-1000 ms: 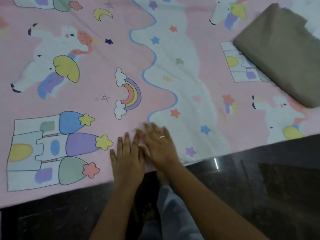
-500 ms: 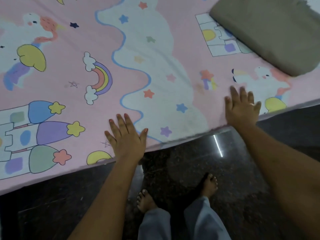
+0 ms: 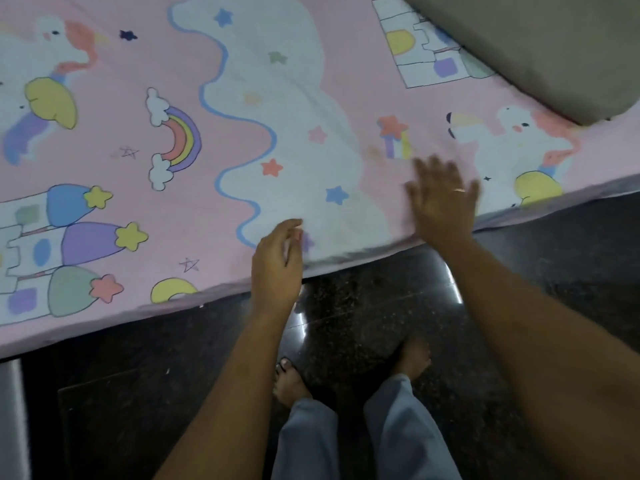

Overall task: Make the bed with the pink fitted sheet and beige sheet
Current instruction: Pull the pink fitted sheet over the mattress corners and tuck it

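The right hand (image 3: 441, 202) was blurred, its fingertips indistinct. The left hand (image 3: 277, 261) curled over its own fingertips, so any grip on the pink fitted sheet (image 3: 360, 81) was unclear. The folded beige sheet (image 3: 540, 46) ran off the top-right corner.

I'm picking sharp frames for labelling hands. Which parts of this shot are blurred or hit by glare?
Head view: the right hand is smeared and ghosted by motion; the left hand is only slightly soft; the prints on the pink sheet look fairly crisp; two bright glare streaks sit on the dark floor; overall light is dim.
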